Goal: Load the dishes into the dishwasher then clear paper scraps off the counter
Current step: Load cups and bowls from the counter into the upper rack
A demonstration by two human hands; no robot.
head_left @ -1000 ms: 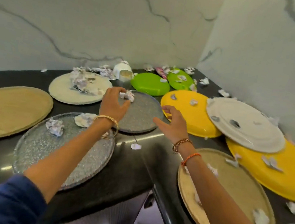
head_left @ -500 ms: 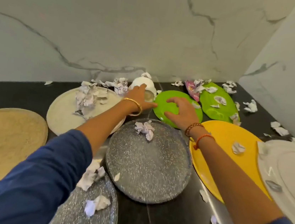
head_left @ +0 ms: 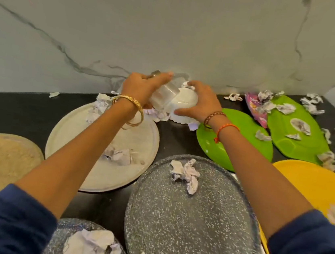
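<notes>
Bowl (head_left: 183, 105), upturned by the marble wall, gripped by right hand (head_left: 199, 104); left hand (head_left: 144, 88) holds a glass (head_left: 163, 96). Scrap-strewn plates crowd the black tabletop (head_left: 16, 112).

Speckled grey plate (head_left: 190, 224), two bright green plates (head_left: 234, 143), a yellow plate (head_left: 319, 187), white bowl (head_left: 184, 103), black counter (head_left: 12, 114).

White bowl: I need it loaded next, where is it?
The white bowl sits upside down at the back of the counter by the wall, under the right hand, between the cream plate and a green plate.
</notes>
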